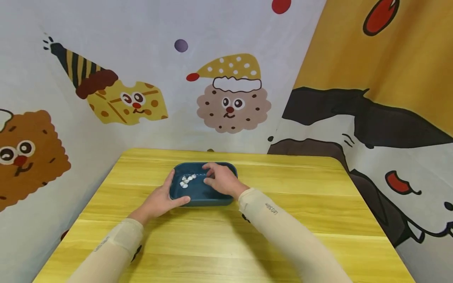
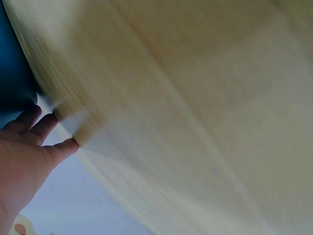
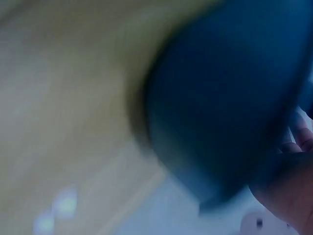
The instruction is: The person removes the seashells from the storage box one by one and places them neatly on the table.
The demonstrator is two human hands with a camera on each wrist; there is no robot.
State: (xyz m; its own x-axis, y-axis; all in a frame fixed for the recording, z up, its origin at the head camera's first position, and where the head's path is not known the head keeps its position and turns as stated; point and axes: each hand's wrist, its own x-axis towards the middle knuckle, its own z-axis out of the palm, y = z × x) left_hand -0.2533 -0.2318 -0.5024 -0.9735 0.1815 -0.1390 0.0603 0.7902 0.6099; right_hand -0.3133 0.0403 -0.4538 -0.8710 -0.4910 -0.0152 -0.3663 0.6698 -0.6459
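Note:
A dark blue rectangular tray (image 1: 202,193) lies on the wooden table. Several small white rounded pieces (image 1: 185,182) are clustered in its left part; their exact kind is too small to tell. My left hand (image 1: 159,202) is spread around the tray's near left corner, thumb along the front rim and fingers at the left side. The left wrist view shows its fairly straight fingers (image 2: 61,149) beside the tray (image 2: 13,63). Over the tray's right half hovers my right hand (image 1: 223,181), fingers loosely bent, thumb apart, nothing visible between them. In the right wrist view, the tray's wall (image 3: 220,98) hides much of that hand.
The yellow wood-grain table (image 1: 212,243) extends around the tray on all sides. Behind its far edge hangs a pale cloth (image 1: 148,51) printed with cartoon food faces. At the right, a yellow and white cartoon print (image 1: 339,63) runs down beside the table.

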